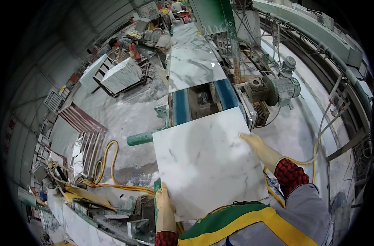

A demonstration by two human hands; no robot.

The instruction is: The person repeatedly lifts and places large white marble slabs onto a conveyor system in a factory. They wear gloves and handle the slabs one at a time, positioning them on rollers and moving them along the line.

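Note:
A square white marble slab (207, 164) with faint grey veins lies in front of me, its far edge by the blue conveyor belts (228, 96). My left hand (165, 207), in a cream rubber glove, grips the slab's near left edge, the fingers partly hidden. On the far right edge my right hand (261, 151), gloved alike, holds the slab with its fingertips bent over the side. Farther along the conveyor rests a second marble slab (195, 57) with bolder grey veins; a strip of belt shows between the two.
A grey electric motor (285, 90) stands right of the conveyor. A green roller (140, 139) juts out left of my slab. Yellow hoses (107, 164) loop across the floor near a slatted rack (88, 151). Stacked slabs (121, 76) sit on a frame at the far left.

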